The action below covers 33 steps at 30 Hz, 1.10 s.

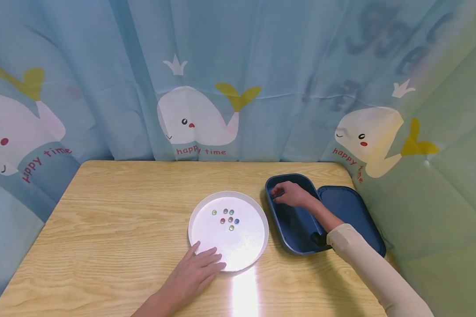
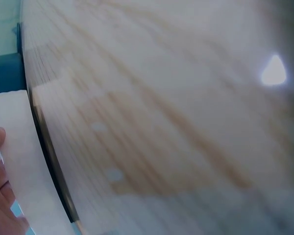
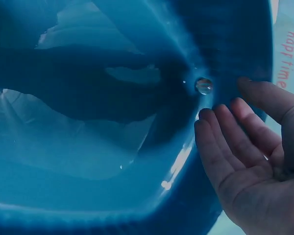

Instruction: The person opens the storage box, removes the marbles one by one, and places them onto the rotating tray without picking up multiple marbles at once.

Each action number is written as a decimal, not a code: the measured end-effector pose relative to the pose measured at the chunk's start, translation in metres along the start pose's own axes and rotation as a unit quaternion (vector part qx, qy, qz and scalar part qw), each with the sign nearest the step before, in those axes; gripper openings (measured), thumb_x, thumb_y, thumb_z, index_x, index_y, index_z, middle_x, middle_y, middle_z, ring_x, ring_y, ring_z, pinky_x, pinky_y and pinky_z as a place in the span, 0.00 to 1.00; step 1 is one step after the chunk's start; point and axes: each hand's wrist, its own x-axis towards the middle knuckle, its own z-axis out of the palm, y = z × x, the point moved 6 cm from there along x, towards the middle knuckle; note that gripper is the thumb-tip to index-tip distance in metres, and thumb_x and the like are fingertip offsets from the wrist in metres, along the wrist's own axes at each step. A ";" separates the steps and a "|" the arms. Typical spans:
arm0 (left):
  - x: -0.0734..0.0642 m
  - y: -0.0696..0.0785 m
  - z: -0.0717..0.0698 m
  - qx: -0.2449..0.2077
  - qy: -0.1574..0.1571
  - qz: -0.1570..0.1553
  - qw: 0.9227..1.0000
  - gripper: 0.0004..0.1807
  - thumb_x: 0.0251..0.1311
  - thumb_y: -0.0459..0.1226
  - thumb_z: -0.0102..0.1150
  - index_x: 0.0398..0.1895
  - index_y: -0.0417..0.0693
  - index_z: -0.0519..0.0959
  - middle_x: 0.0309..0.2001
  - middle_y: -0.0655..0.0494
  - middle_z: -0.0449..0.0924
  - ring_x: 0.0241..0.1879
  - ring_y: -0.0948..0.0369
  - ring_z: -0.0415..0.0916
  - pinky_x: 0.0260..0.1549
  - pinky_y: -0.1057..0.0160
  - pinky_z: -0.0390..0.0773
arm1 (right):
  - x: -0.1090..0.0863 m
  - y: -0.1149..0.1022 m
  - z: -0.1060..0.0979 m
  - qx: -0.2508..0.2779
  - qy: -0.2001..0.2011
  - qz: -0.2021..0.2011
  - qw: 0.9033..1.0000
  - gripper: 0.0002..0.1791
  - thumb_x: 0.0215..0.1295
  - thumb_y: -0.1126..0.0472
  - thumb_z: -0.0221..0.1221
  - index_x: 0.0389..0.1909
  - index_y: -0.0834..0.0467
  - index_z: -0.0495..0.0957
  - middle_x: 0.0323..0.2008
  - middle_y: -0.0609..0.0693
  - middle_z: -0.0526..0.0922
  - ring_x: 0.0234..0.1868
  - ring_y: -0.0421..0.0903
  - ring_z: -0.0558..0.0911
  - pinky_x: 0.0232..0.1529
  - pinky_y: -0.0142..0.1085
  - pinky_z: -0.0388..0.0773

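In the head view a round white tray (image 1: pixel 242 251) lies on the table, with several small glass marbles (image 1: pixel 230 219) grouped on it. My left hand (image 1: pixel 194 268) rests its spread fingers over the tray's near left rim; part of that hand (image 2: pixel 0 191) also shows beside the tray wall in the left wrist view. My right hand (image 1: pixel 292 194) reaches into the far end of a deep blue box (image 1: pixel 297 224). Seen from the right wrist, a clear marble (image 3: pixel 204 86) is by the box's inner corner, just beyond the loosely bent fingers. It appears apart from them.
A flat blue lid (image 1: pixel 347 213) lies to the right of the box, partly behind the right forearm. The wooden table (image 1: pixel 123 220) meets a blue curtain (image 1: pixel 285 88) with whale prints along its back and sides.
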 end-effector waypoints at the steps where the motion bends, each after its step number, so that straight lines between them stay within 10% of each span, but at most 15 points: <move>1: 0.000 0.000 0.000 -0.001 0.000 0.000 1.000 0.13 0.62 0.40 0.61 0.48 0.57 0.85 0.53 0.58 0.84 0.58 0.57 0.77 0.62 0.41 0.64 | 0.002 0.000 0.002 -0.003 -0.003 -0.001 1.000 0.13 0.63 0.68 0.62 0.48 0.66 0.81 0.46 0.58 0.84 0.50 0.55 0.83 0.48 0.44 0.81; 33: 0.000 0.000 -0.001 0.000 0.004 0.002 1.000 0.12 0.66 0.42 0.58 0.48 0.57 0.86 0.53 0.58 0.84 0.58 0.57 0.77 0.62 0.41 0.63 | 0.013 0.004 0.010 -0.030 0.056 -0.005 0.998 0.03 0.60 0.69 0.61 0.33 0.61 0.83 0.29 0.47 0.82 0.30 0.43 0.76 0.34 0.37 0.74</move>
